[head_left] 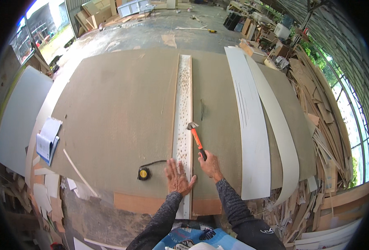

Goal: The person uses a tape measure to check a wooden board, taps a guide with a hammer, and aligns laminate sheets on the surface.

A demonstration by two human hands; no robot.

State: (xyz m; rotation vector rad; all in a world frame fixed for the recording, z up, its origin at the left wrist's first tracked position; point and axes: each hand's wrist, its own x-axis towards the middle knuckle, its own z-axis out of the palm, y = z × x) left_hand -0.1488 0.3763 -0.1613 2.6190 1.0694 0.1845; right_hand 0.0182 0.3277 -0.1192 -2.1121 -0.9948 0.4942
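A long narrow white strip [183, 108], speckled with brown spots and edged in wood tone, runs away from me down the middle of a large brown board [126, 104]. My left hand [177, 179] lies flat on the strip's near part, fingers spread. My right hand [210, 166] grips the dark handle end of a claw hammer [197, 138] with an orange shaft. The hammer's metal head is over the strip's right edge; whether it touches cannot be made out. Left of my left hand, a black and yellow tape measure [143, 173] rests on the board, beside a dark strap.
Two long white sheet strips [253, 125] lie on the board's right side. An open notepad [49, 139] sits at the left edge, near a thin pale stick [79, 173]. Wood offcuts [326, 125] are heaped along the right. A white panel [20, 114] stands at left.
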